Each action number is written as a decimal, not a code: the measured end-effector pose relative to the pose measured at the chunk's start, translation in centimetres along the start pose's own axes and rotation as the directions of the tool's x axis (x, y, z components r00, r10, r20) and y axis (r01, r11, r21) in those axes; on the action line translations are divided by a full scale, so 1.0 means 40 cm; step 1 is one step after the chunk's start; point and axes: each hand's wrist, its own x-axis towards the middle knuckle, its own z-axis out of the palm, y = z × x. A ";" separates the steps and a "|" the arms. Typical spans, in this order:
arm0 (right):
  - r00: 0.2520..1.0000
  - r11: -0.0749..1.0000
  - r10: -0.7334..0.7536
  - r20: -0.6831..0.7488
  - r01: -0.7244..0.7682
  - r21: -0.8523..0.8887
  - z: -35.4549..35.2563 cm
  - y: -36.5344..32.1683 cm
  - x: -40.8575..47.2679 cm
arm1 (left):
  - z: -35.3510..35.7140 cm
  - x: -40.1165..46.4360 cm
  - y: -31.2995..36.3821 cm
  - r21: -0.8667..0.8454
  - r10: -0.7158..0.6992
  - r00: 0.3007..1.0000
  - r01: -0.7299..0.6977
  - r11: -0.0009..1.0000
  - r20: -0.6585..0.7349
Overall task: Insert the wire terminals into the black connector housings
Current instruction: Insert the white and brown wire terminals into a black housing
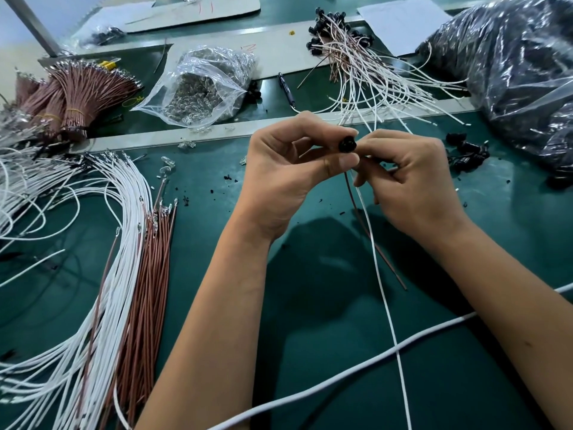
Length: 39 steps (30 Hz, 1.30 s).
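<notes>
the housing is held up over the green mat, between the two hands and touching both. the left hand pinches it from the left side, thumb below and forefinger above, fingers curled round it. the right hand closes in from the right, fingers curled and pinched at the point where the wires meet the housing.

a brown wire and a white wire hang down from under the housing toward the viewer, long axis running roughly top to bottom of the view. the coming push, in my judgement, runs up along that axis into the housing's underside; the right hand is nearer the wire ends.

hidden: the terminals and the housing's cavities are covered by fingers. cannot tell whether either terminal is seated. loose wire stock lies well left; finished pieces lie beyond.
</notes>
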 end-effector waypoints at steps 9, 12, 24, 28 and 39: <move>0.999 0.999 -0.032 0.017 0.033 -0.041 -0.001 -0.009 0.001 | 0.000 0.004 -0.003 0.000 0.009 1.000 -0.009 1.000 0.001; 0.999 0.998 -0.035 0.010 0.035 -0.051 0.000 -0.013 0.000 | 0.001 0.004 -0.002 -0.010 0.022 1.000 -0.022 1.000 -0.001; 1.000 0.997 -0.029 -0.003 0.029 -0.070 0.006 -0.008 -0.002 | 0.007 -0.001 -0.002 -0.105 0.009 1.000 -0.010 0.994 -0.010; 1.000 0.997 -0.016 -0.009 0.015 -0.079 0.008 -0.003 -0.004 | 0.008 -0.002 -0.004 -0.119 0.007 0.999 -0.011 0.993 -0.032; 0.990 0.998 0.049 0.130 -0.052 0.020 0.021 -0.011 -0.005 | -0.001 0.004 -0.011 -0.166 -0.072 0.952 0.023 0.986 -0.297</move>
